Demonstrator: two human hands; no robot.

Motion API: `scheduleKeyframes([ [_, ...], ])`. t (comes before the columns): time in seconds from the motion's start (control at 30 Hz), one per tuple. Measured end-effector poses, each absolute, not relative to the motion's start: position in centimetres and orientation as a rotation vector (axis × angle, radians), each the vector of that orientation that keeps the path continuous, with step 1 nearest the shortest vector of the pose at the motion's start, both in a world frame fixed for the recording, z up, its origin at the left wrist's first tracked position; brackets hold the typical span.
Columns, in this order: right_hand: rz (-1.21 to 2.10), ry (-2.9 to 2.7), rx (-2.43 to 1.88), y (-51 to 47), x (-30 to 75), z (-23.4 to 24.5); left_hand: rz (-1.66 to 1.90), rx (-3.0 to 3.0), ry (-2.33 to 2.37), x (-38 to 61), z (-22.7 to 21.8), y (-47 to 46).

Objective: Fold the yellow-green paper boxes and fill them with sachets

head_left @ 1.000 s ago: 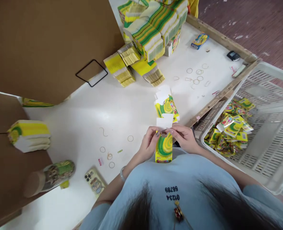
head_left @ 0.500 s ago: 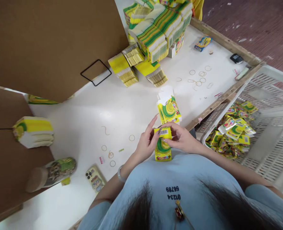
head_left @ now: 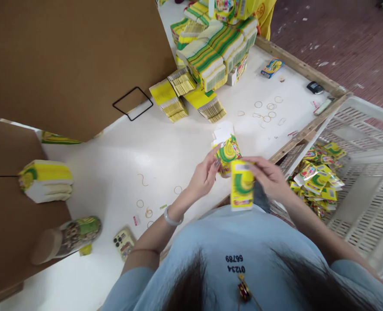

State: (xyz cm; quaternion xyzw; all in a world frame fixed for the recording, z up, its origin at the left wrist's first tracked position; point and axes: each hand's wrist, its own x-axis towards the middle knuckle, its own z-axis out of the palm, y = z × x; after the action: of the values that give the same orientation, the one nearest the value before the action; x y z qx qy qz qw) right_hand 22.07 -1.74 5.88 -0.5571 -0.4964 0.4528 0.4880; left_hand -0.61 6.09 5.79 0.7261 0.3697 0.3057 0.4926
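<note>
A small yellow and green box (head_left: pixel 242 185) hangs upright from my right hand (head_left: pixel 269 179), which grips it by its top end in front of my shirt. It is slightly blurred. My left hand (head_left: pixel 206 172) reaches to a short stack of flat, unfolded cartons (head_left: pixel 228 151) at the table's near edge. Its fingers and thumb close on the left edge of the cartons; how many they hold I cannot tell. The white flaps of the cartons point away from me.
On my right stands a white plastic crate (head_left: pixel 366 172) with a heap of filled boxes (head_left: pixel 321 172). Bundled cartons (head_left: pixel 207 52) are piled at the back of the white table (head_left: pixel 113 164). Rubber bands (head_left: pixel 271 106), a phone (head_left: pixel 124 242), a jar (head_left: pixel 81 233) and brown cardboard (head_left: pixel 75 65) lie about.
Both hands were together on the yellow box; now they are apart. My right hand has carried the box rightward, and my left hand has moved forward onto the flat cartons.
</note>
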Motion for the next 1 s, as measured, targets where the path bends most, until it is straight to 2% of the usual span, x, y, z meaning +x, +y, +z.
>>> scheduleKeyframes([
  [0.1,0.576,-1.220,-1.750,-3.1,28.4,6.2,0.905,1.942,1.023,0.5,4.9,10.6],
  [0.17,0.346,-1.280,-2.079,-4.4,32.5,6.5,0.964,2.048,1.106,1.5,4.0,13.8],
  [0.23,0.125,-1.309,-2.317,-5.6,34.9,6.9,0.933,2.106,1.182,2.7,2.9,16.6],
  [0.33,-0.104,-1.346,-2.403,-5.9,35.2,7.1,0.779,2.149,1.207,4.5,1.6,19.8],
  [0.43,-0.076,-1.441,-2.253,-4.1,33.1,6.6,0.715,2.244,1.117,5.1,1.2,21.7],
  [0.6,-0.004,-1.541,-1.843,1.4,27.9,5.8,0.948,2.442,0.914,3.7,3.3,21.6],
  [0.83,0.096,-1.538,-1.413,7.2,19.2,5.7,1.163,2.141,0.883,2.8,8.7,15.7],
  [1.0,0.256,-1.319,-1.368,6.2,17.2,6.0,1.203,1.946,0.703,2.0,8.5,11.6],
])
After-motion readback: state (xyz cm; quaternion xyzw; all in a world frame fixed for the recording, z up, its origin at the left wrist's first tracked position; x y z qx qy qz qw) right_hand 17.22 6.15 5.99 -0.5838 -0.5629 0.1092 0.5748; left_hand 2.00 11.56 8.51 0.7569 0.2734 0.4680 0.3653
